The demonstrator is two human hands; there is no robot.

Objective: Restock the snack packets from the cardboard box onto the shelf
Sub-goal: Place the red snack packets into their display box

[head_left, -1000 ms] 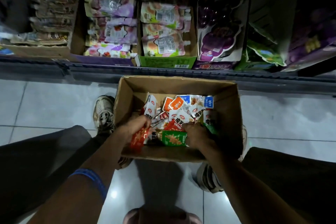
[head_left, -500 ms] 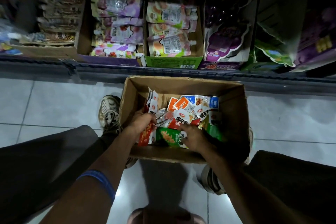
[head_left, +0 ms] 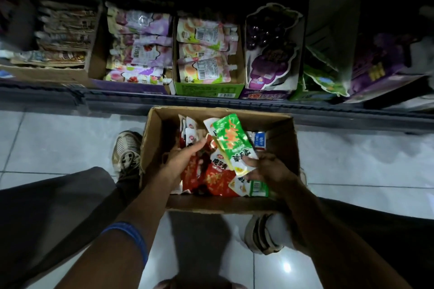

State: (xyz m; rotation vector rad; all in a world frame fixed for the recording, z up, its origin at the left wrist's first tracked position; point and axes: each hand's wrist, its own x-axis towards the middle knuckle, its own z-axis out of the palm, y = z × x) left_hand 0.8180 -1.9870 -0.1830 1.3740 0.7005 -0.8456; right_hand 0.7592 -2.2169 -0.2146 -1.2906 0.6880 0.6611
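Pale floor tiles (head_left: 58,148) are seen below the stocked shelf (head_left: 211,98), and the cardboard box (head_left: 277,129) is set against its front edge. Red packets (head_left: 218,178) are gripped by the left hand (head_left: 180,162); a green packet (head_left: 232,143) is pinched low by the right hand (head_left: 267,169), its long axis aimed at the shelf.

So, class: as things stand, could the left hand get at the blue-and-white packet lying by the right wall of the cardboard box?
Probably not directly. The left hand already holds red packets, and the green packet raised by the right hand lies across the path to the blue-and-white packet. The right hand is nearer.
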